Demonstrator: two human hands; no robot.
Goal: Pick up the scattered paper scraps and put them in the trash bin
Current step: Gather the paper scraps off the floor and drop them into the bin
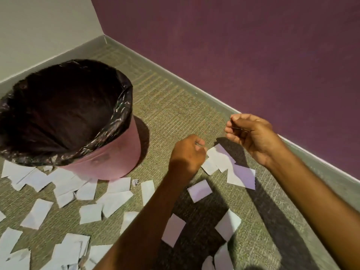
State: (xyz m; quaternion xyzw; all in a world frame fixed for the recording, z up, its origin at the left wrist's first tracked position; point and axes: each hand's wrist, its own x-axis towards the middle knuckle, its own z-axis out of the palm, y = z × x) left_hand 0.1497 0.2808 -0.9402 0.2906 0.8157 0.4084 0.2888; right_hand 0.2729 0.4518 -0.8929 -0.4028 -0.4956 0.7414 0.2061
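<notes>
Several white paper scraps (115,199) lie scattered on the carpet in front of a pink trash bin (109,162) lined with a black bag (124,106). My left hand (187,154) is curled low over the floor, its fingertips pinching the corner of a scrap in a small overlapping cluster (218,158). My right hand (251,135) hovers higher and to the right. Its fingers are curled round something thin that looks like a paper scrap seen edge-on (239,129). More scraps (199,190) lie between my forearms.
The bin stands in a room corner, with a white wall (39,26) on the left and a purple wall (253,55) on the right. A grey baseboard (194,88) runs along the carpet close behind my right hand. A tiny crumpled bit (135,182) lies by the bin's base.
</notes>
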